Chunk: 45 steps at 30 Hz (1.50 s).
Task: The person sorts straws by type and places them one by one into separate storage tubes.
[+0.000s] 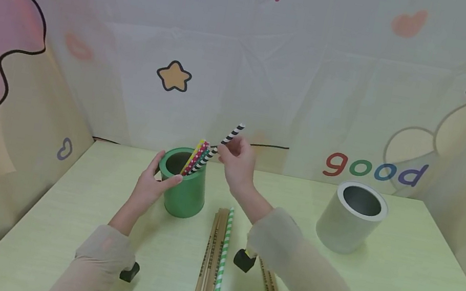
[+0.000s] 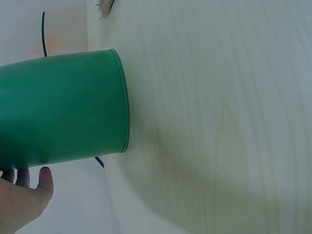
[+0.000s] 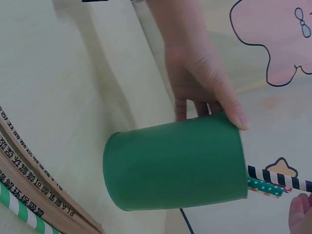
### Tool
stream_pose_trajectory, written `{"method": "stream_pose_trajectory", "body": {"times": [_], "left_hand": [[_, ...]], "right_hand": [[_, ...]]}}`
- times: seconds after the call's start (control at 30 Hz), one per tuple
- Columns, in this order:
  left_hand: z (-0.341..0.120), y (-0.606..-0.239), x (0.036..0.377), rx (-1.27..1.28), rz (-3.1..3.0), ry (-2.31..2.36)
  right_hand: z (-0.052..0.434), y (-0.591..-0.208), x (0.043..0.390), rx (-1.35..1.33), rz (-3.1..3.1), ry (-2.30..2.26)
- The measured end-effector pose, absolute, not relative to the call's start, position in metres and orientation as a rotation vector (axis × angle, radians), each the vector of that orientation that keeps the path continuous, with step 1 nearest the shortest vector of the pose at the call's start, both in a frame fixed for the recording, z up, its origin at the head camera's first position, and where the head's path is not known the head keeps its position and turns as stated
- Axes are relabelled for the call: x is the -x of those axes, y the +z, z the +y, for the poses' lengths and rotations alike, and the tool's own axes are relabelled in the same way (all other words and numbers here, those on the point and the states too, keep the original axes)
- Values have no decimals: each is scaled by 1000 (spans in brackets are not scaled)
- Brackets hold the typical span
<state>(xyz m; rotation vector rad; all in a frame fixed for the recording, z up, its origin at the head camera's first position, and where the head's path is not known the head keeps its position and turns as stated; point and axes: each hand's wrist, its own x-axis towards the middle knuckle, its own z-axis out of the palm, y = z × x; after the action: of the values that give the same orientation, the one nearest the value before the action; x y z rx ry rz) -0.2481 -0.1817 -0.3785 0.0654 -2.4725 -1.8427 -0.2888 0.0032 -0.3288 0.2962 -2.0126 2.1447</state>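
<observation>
Head view: my left grip (image 1: pixel 150 184) clasps the green cup (image 1: pixel 185 190) mid-desk; my right grip (image 1: pixel 236 159) pinches a black-striped straw (image 1: pixel 220 146) at its rim.

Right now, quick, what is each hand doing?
Left hand: fingers curled round the green cup, holding it.
Right hand: pinching the black-and-white striped straw, its lower end in the cup.

Green cup (image 2: pixel 63 109) against left hand (image 2: pixel 22 202)
</observation>
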Motion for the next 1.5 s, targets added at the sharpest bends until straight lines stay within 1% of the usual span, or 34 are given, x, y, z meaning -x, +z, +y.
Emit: {"method": "stream_pose_trajectory", "body": {"times": [0.37,0.6,0.73,1.07,1.5], "left_hand": [[-183,-380,250,-57,-2477,-1853],[-190,-400,263,-42,-2473,-1821],[-190,-404,264,-48,-2478,-1806],[-190,-403,265,-48,-2474,-1803],[-191,-404,265,-32,-2482,-1790]], "right_hand": [[-13,-352,292,-375,-2413,1977],[-13,-360,291,-379,-2485,1940],[-10,-360,291,-387,-2493,1943],[13,-361,294,-276,-2560,2001],[42,-396,292,-111,-2739,1991]]}}
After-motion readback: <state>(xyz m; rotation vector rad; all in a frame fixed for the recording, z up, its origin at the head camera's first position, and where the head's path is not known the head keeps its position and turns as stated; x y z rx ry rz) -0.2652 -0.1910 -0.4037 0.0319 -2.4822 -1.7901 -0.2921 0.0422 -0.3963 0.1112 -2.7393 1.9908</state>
